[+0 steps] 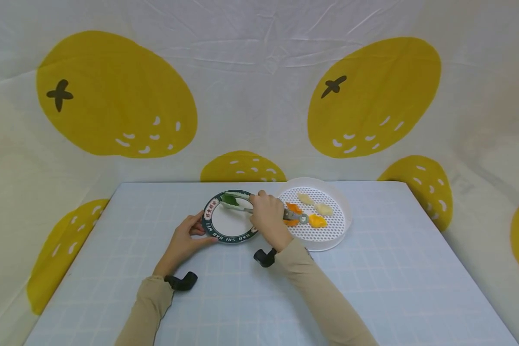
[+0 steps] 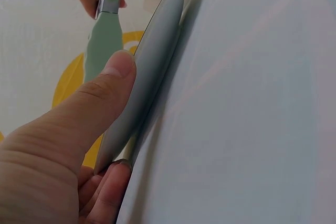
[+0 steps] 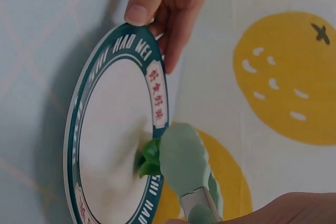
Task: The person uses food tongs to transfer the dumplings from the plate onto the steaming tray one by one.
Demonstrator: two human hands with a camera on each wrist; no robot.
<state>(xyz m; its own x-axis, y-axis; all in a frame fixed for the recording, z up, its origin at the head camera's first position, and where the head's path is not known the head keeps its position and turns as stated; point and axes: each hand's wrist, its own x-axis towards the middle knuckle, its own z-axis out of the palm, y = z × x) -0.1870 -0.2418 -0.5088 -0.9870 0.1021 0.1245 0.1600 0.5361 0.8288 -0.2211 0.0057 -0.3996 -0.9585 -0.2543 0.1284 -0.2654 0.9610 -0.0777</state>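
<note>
Lemon-print backdrop (image 1: 259, 96) behind pale-blue table (image 1: 372, 288)

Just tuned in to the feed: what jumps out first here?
The right hand grips green-tipped tongs that pinch a small green leaf at the far rim of a dark-rimmed white plate in mid-table. The left hand holds that plate's near-left edge. Just right of it sits a white perforated tray with orange and pale food pieces, all before a backdrop of big yellow fruit prints.
</note>
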